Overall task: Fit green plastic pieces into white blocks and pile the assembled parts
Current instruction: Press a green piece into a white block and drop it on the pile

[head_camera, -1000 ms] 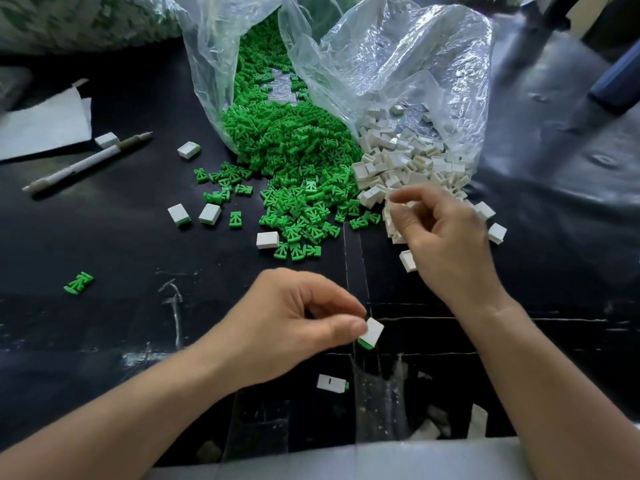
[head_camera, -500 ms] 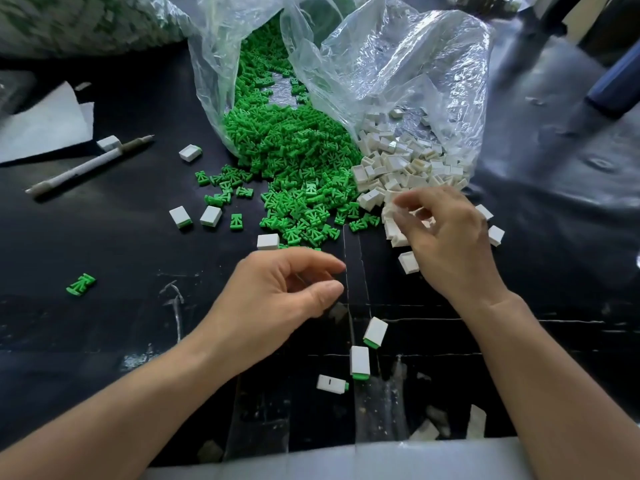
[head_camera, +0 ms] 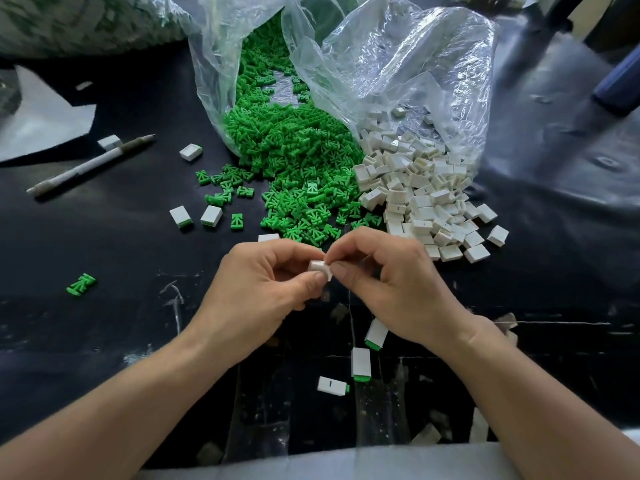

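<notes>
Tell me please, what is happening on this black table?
A person holds one small white plastic block between the fingertips of the left hand and right hand; no green piece shows in it. Beyond the hands, loose green plastic pieces and white blocks spill from clear plastic bags. Three finished white-and-green parts lie near the right wrist, scattered, not stacked.

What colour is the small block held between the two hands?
The block is white, best seen in the head view.

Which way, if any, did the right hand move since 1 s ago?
Yes: the right hand came back off the white block pile, toward the person, to the left hand.
</notes>
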Demonstrator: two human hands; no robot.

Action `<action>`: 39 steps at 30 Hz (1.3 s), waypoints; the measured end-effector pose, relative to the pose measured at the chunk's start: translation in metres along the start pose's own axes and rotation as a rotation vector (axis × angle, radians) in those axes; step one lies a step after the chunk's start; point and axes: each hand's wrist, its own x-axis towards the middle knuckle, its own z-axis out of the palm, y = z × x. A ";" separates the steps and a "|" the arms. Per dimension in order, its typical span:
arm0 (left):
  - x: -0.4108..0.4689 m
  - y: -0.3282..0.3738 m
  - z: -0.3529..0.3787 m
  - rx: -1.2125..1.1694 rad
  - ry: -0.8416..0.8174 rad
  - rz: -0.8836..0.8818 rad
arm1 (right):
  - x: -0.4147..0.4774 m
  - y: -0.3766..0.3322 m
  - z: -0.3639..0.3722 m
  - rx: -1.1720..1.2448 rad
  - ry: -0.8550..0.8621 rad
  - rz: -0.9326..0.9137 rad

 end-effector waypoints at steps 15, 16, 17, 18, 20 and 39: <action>0.003 0.009 -0.002 -0.254 0.060 -0.122 | 0.006 0.003 0.008 -0.508 -0.178 0.038; 0.003 0.009 -0.002 -0.253 0.051 -0.123 | 0.006 0.003 0.007 -0.510 -0.177 0.039; 0.003 0.008 -0.002 -0.250 0.045 -0.122 | 0.006 0.002 0.006 -0.510 -0.178 0.042; 0.003 0.007 -0.002 -0.243 0.042 -0.120 | 0.006 0.002 0.005 -0.502 -0.178 0.047; 0.003 0.005 -0.002 -0.218 0.041 -0.106 | 0.007 0.001 0.005 -0.483 -0.174 0.058; 0.004 0.003 -0.004 -0.163 0.073 -0.036 | 0.004 -0.001 0.009 -0.405 -0.161 0.090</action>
